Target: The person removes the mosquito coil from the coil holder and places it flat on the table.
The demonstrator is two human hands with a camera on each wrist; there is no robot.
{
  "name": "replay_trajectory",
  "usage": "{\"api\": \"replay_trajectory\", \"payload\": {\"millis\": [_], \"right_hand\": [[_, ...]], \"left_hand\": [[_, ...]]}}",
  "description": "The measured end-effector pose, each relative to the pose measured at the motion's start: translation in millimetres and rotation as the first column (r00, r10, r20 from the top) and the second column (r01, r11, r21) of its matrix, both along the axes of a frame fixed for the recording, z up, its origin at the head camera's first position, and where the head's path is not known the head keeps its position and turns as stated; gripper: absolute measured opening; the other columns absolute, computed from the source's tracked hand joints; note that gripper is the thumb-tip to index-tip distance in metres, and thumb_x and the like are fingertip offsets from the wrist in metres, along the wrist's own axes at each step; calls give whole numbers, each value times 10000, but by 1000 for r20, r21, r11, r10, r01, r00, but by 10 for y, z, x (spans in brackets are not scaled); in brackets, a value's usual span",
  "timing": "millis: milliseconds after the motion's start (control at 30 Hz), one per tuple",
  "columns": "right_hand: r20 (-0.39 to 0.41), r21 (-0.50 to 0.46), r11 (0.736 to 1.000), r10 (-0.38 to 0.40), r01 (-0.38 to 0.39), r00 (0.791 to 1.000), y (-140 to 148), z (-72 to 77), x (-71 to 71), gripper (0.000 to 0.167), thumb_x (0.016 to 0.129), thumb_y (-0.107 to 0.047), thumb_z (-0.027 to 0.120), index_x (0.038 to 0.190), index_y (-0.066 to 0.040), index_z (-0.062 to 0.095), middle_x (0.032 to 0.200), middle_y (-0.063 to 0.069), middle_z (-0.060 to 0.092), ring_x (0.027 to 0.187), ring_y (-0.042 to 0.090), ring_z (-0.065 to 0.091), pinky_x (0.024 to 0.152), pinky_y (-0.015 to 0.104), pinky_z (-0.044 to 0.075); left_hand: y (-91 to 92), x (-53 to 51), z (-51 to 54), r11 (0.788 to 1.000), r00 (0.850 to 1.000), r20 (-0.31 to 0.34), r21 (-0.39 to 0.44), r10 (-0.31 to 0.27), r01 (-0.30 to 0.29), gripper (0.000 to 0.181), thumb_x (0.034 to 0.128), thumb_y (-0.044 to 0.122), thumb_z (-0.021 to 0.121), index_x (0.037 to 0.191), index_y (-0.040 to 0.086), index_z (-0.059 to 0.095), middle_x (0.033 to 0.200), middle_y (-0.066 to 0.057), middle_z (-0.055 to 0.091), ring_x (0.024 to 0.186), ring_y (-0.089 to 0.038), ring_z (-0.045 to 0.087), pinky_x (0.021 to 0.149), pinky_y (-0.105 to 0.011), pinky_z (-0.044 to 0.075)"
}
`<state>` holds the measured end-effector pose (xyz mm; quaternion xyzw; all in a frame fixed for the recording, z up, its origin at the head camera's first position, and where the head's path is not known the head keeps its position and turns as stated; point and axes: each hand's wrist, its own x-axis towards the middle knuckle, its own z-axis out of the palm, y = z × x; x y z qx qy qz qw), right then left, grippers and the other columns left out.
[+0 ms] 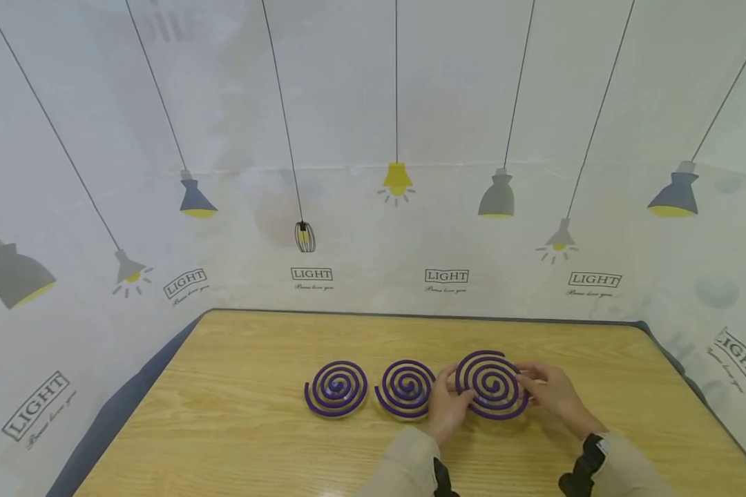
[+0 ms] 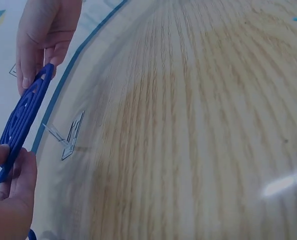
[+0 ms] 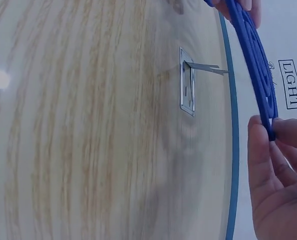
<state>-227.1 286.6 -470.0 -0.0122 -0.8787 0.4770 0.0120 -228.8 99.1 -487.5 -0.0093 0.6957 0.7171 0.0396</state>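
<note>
In the head view, a purple mosquito coil (image 1: 493, 384) is held up between both hands. My left hand (image 1: 449, 407) pinches its left edge with thumb and fingers, while my right hand (image 1: 555, 395) pinches the right edge. The wrist views show the coil (image 2: 24, 117) nearly edge-on, raised off the table. Below it lies a small flat metal stand (image 3: 182, 85) with a thin prong sticking up; the coil hides that spot in the head view. Two more purple coils, one at left (image 1: 337, 388) and a middle one (image 1: 408, 386), stand in a row left of my hands.
The wooden table (image 1: 224, 442) has a dark edge at its back and sides. Behind it hangs a pale wall covering (image 1: 360, 228) printed with lamps and "LIGHT" labels. Shiny metal shows beneath the two other coils.
</note>
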Motion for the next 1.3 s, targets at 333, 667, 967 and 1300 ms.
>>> {"api": "replay_trajectory", "payload": {"millis": [333, 667, 967, 1300], "right_hand": [[-13, 12, 1000, 16, -16, 1000, 50, 97, 9, 348, 886, -127, 536, 1169, 73, 509, 963, 197, 606, 712, 180, 584, 585, 312, 523], [24, -107, 993, -56, 58, 998, 22, 41, -79, 381, 880, -167, 551, 1176, 70, 511, 959, 164, 616, 757, 146, 588, 630, 288, 525], [-6, -195, 973, -127, 123, 992, -94, 2, -206, 377, 847, -214, 600, 1108, 56, 563, 934, 106, 631, 726, 103, 595, 644, 311, 530], [-37, -153, 975, -171, 163, 985, -219, 50, -308, 287, 863, -98, 561, 1082, 87, 569, 954, 187, 607, 724, 155, 591, 644, 344, 529]], "left_hand": [[-61, -102, 31, 998, 998, -22, -20, -63, 63, 466, 777, -61, 592, 1217, 80, 531, 784, -45, 547, 635, -129, 579, 565, -293, 524], [-115, -189, 160, 989, 985, -140, -126, -97, 80, 412, 806, -42, 575, 1210, 19, 516, 839, -59, 568, 644, -137, 593, 547, -273, 520], [-186, -234, 136, 970, 978, -210, -235, 15, -65, 385, 785, -9, 622, 1161, 57, 571, 833, -55, 597, 680, -113, 578, 549, -208, 487], [-194, -269, 109, 962, 964, -259, -240, 61, -126, 369, 778, -56, 594, 1142, 1, 570, 906, -113, 604, 713, -120, 538, 578, -218, 472]]}}
